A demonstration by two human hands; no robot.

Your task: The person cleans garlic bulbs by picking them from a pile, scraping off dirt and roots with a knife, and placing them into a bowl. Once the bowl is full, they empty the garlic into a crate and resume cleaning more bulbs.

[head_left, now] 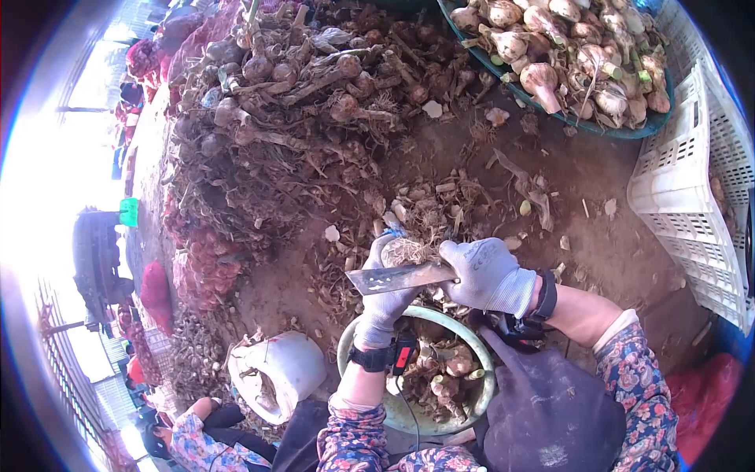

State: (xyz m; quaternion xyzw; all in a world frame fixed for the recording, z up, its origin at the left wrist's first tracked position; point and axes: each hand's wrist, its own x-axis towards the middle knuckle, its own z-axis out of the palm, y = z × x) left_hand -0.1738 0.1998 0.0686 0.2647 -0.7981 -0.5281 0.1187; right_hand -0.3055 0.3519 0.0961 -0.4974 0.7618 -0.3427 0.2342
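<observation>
My gloved right hand (489,275) is closed round the grip of a knife (393,278). Its flat, worn blade points left and crosses in front of my left hand. My gloved left hand (384,303) is wrapped round a garlic bulb (406,252), whose dry, bushy roots show just beyond the blade. Most of the bulb is hidden by fingers and blade. Below both hands stands a pale green basin (346,354) with trimmed garlic bulbs (448,385) inside. Cut roots and stalks (440,204) litter the ground beyond my hands.
A large heap of untrimmed garlic (291,118) fills the far left. A teal basin (668,110) of garlic bulbs is at far right, beside white plastic crates (676,193). A white bucket (299,366) lies tilted at left, near another person in a floral sleeve (189,440).
</observation>
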